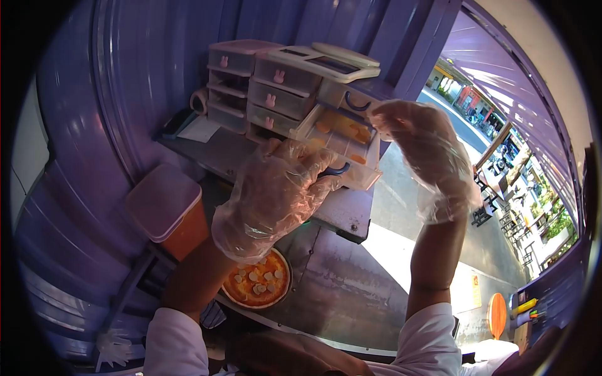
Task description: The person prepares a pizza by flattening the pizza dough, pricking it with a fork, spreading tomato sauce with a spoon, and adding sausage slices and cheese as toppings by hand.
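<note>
My left hand (pixel 269 197), in a clear plastic glove, is closed on the blue handle (pixel 337 170) of a pulled-out clear drawer (pixel 360 177). Inside the drawer lie some orange-yellow food pieces (pixel 359 133), too small to name. My right hand (pixel 423 147), gloved as well, is raised at the drawer's right side. Its fingers are bent and pressed together; whatever they hold, if anything, is hidden. Below my left hand, on the metal counter (pixel 332 276), sits a pizza (pixel 258 282) with red-orange sauce and pale round slices, partly covered by my forearm.
Pale drawer units with pink rabbit handles (pixel 271 100) stand against the purple wall, a white scale-like device (pixel 323 62) on top. An orange tub with a pink lid (pixel 164 203) is at left. Toward the right are a round wooden board (pixel 496 315) and an opening to the street.
</note>
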### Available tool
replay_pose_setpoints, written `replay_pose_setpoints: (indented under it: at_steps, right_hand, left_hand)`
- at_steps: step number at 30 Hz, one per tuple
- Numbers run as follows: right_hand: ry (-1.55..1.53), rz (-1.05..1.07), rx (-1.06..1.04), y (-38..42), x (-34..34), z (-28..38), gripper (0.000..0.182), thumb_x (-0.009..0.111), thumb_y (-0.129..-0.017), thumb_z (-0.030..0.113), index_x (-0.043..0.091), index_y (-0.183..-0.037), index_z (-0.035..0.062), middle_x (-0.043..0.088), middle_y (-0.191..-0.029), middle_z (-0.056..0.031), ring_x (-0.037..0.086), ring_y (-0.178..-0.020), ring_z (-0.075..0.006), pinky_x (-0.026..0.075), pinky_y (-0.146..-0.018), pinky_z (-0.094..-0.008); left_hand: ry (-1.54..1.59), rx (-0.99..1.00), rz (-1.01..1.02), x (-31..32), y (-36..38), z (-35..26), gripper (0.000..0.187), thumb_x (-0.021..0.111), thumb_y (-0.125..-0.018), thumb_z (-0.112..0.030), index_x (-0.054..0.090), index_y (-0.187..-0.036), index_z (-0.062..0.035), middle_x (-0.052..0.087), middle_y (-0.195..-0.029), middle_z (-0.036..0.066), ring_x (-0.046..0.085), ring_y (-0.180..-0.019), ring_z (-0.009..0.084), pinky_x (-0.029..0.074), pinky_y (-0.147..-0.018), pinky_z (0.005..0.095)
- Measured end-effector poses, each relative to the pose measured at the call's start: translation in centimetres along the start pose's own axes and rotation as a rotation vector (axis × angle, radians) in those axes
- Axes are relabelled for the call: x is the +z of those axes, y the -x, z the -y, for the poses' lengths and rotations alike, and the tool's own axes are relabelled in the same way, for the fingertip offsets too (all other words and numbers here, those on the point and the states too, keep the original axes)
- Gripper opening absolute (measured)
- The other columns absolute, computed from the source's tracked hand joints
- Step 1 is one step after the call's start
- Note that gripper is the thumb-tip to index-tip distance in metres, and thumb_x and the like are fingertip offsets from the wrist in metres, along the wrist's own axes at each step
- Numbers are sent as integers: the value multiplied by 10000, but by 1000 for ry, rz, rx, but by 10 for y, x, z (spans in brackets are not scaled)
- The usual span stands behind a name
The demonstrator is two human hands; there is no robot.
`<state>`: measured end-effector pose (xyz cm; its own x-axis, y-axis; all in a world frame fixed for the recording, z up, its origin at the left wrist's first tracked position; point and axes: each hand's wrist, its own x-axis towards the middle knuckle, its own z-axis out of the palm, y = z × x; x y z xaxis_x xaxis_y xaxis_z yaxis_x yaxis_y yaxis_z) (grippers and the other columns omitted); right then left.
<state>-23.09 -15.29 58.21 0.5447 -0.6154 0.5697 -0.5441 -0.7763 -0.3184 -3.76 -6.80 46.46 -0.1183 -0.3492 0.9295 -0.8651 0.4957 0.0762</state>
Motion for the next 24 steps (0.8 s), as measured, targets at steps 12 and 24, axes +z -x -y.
replay_pose_setpoints:
  at_steps: [12, 24]
  right_hand:
    - [190, -101, -194, -43, -24, -17, 183, 640, -923, 101, 759, -1061, 83, 740, -1046, -128, 706, -965, -276, 554, -893, -372]
    - [340, 472, -267, -59, -27, 11, 292, 603, -994, 226, 691, -1265, 162, 649, -1327, -79, 573, -1250, -198, 394, -1140, -337]
  left_hand:
    - [160, -205, 167, 50, -53, 23, 356, 764, -855, -251, 657, -1104, -21, 689, -836, 134, 690, -792, 288, 563, -745, 387]
    - [35, 114, -91, 16, -34, 13, 454, 850, -764, -178, 628, -1157, -127, 717, -1141, 139, 705, -1057, 350, 576, -924, 424]
